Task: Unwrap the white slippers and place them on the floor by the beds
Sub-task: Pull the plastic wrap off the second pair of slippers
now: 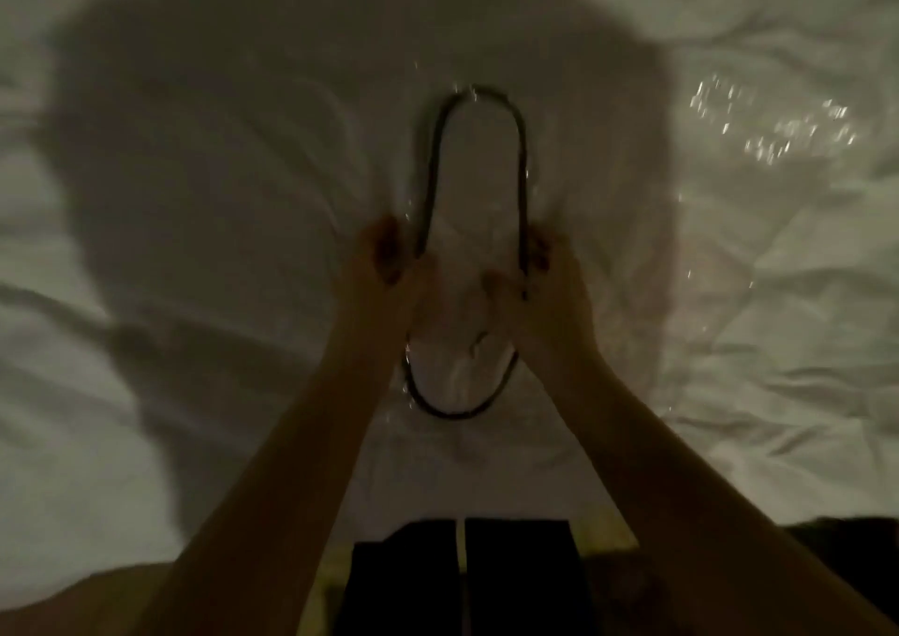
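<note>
A white slipper with a dark trim (474, 183) lies lengthwise on the white bed, inside a clear plastic wrap that glints along its edges. My left hand (389, 261) grips the wrap at the slipper's left side. My right hand (540, 270) grips it at the right side, thumb across the slipper's upper. I cannot tell whether a second slipper lies underneath. The scene is dim and my own shadow covers the middle.
The rumpled white bedding (729, 295) fills the view. A crumpled piece of clear plastic (773, 129) glitters at the upper right. My dark trouser legs (467, 582) stand at the bed's near edge, with a strip of yellowish floor (603, 531) beside them.
</note>
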Tool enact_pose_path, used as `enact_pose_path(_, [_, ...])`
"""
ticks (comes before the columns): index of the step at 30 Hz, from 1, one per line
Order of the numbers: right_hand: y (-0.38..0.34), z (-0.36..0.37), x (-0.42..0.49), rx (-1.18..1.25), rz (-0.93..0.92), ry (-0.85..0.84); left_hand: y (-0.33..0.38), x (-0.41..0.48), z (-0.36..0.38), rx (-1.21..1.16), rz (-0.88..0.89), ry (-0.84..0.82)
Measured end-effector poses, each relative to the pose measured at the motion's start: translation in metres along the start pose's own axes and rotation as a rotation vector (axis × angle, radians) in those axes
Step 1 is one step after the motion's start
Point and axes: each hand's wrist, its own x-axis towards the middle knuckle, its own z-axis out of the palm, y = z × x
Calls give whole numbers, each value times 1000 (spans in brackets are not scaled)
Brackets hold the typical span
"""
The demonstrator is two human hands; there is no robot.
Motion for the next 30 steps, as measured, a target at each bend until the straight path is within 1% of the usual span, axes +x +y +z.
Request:
enact_pose_path(2, [8,4,2,-2,-30,43,-7,4,5,54,25,22])
enact_pose_path(4, [9,6,4,83,-38,75,-6,5,7,109,-16,-1])
enact_pose_path(5, [10,6,4,120,-36,77,-6,5,7,121,-42,-10])
enact_pose_path(8, [6,2,0,167,-35,54,2,2,7,118,-59,39])
enact_pose_path(12, [-18,-17,-11,183,-87,86,31,-9,3,75,12,48])
enact_pose_path(15, [-61,-42,-24,196,-164,107,73,-26,-9,14,80,57])
enact_pose_path(18, [-120,-74,-53,204,-293,123,138,-55,-28,-43,216,67])
enact_pose_path(20, [-165,-103,-83,197,-385,199,185,-82,-46,-67,309,69])
enact_pose_path(21, [-188,-120,-98,185,-460,273,209,-98,-56,-77,347,64])
enact_pose_path(23, [-237,-156,-127,156,-679,411,253,-130,-76,-88,432,61])
enact_pose_path(25, [-290,-190,-151,66,-902,485,293,-163,-94,-87,504,72])
enact_pose_path(27, [-346,-220,-173,-63,-1070,504,327,-195,-110,-99,570,82])
enact_pose_path(28, [-372,-232,-183,-124,-1114,485,341,-209,-117,-96,600,86])
enact_pose_path(30, [-418,-252,-203,-183,-1137,423,361,-232,-130,-95,648,96])
